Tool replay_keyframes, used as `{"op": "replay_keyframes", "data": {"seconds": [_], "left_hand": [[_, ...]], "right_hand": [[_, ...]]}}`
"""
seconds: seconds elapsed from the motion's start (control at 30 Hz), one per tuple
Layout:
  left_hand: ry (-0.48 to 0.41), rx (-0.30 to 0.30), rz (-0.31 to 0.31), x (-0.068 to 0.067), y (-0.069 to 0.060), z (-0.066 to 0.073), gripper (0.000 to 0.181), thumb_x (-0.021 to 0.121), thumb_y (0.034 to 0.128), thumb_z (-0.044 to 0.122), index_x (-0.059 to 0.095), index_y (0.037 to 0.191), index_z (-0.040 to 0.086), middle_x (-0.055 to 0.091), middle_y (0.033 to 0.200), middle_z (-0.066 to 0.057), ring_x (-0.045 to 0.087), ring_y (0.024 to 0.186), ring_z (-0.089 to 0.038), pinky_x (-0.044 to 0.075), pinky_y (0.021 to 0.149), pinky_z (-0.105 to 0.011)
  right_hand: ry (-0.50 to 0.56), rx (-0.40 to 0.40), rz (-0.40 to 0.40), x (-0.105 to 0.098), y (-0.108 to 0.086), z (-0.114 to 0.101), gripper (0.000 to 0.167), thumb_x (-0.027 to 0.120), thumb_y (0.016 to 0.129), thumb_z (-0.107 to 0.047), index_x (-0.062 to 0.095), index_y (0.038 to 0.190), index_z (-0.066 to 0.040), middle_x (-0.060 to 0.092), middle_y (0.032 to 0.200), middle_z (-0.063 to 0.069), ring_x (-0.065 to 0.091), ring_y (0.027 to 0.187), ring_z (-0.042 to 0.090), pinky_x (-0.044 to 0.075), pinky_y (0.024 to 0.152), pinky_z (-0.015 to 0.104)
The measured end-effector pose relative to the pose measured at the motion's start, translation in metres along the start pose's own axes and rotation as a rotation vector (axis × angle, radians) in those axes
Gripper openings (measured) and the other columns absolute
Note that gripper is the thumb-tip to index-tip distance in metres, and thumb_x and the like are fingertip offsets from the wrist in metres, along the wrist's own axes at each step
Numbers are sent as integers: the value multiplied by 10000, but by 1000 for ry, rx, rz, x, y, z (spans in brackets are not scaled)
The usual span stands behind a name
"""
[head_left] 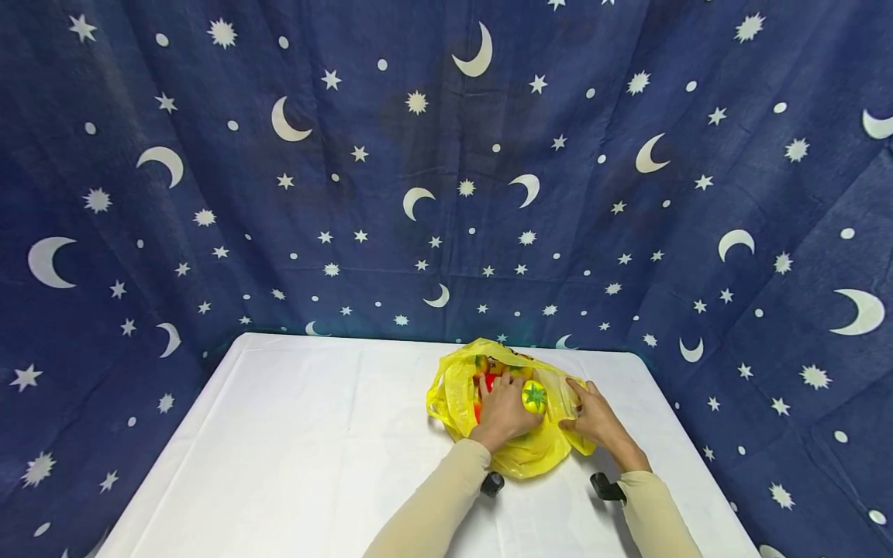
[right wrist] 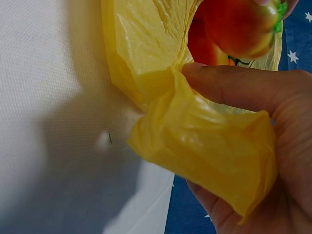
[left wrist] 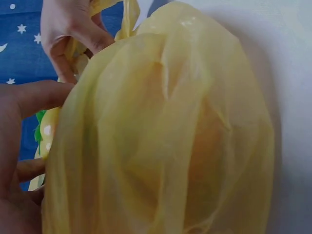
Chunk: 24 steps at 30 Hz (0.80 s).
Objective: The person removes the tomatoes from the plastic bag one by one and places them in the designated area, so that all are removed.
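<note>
A yellow plastic bag (head_left: 533,457) lies open on the table, holding several red and yellow toy-like fruits or vegetables. My left hand (head_left: 508,409) reaches into its mouth. Between its thumb and fingers sits a yellow and red tomato (head_left: 534,397) with a green star-shaped top; the right wrist view shows the tomato's glossy red side (right wrist: 243,29). Beyond the left fingers is a red piece (head_left: 491,380). My right hand (head_left: 598,418) grips the bag's right edge, its thumb pressing the crumpled plastic (right wrist: 204,151). Thin plastic veils the contents in the left wrist view.
The white-covered table (head_left: 279,442) extends far to the left of the bag. A dark blue curtain (head_left: 377,194) with moons and stars hangs behind and at the sides. Dark wrist-camera mounts (head_left: 492,484) sit under both wrists.
</note>
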<state>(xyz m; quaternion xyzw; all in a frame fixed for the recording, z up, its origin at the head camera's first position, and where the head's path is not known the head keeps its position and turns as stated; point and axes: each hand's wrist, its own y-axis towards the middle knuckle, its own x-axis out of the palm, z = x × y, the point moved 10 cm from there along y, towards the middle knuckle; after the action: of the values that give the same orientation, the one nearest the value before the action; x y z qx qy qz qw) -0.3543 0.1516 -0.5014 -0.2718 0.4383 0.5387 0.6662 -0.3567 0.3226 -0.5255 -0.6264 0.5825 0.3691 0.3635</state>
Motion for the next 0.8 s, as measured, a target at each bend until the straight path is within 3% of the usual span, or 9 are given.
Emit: {"op": "replay_keyframes", "data": {"seconds": [0.1, 0.27, 0.43, 0.8], "left_hand": [[-71, -4, 12, -6, -2, -2, 730, 791, 738, 476, 543, 1355, 175, 548, 1276, -36, 557, 1154, -217, 307, 1172, -474], [-209, 7, 32, -12, -6, -4, 725, 805, 743, 394, 533, 1373, 159, 512, 1282, -41, 545, 1086, -199, 520, 949, -321], [-292, 35, 56, -19, -9, -4, 709, 808, 751, 344, 522, 1371, 155, 479, 1291, -39, 529, 1099, -180, 533, 915, -282], [-293, 74, 85, -40, -17, 1, 717, 812, 752, 364, 524, 1371, 145, 486, 1285, -23, 537, 1101, -157, 521, 938, -249]], "right_hand": [[3, 1, 2, -1, -1, -1, 931, 869, 702, -152, 378, 1479, -8, 458, 1042, 137, 514, 869, 213, 441, 718, 300], [11, -9, 9, -2, -2, -3, 915, 869, 698, -139, 392, 1466, 5, 455, 1015, 139, 502, 847, 215, 430, 701, 291], [10, 0, 2, -2, -2, -3, 917, 867, 702, -143, 388, 1470, 2, 454, 1018, 139, 503, 849, 218, 431, 698, 296], [4, 25, 10, -2, -2, 0, 924, 865, 712, -151, 372, 1477, 2, 439, 1008, 132, 485, 844, 221, 412, 691, 309]]}}
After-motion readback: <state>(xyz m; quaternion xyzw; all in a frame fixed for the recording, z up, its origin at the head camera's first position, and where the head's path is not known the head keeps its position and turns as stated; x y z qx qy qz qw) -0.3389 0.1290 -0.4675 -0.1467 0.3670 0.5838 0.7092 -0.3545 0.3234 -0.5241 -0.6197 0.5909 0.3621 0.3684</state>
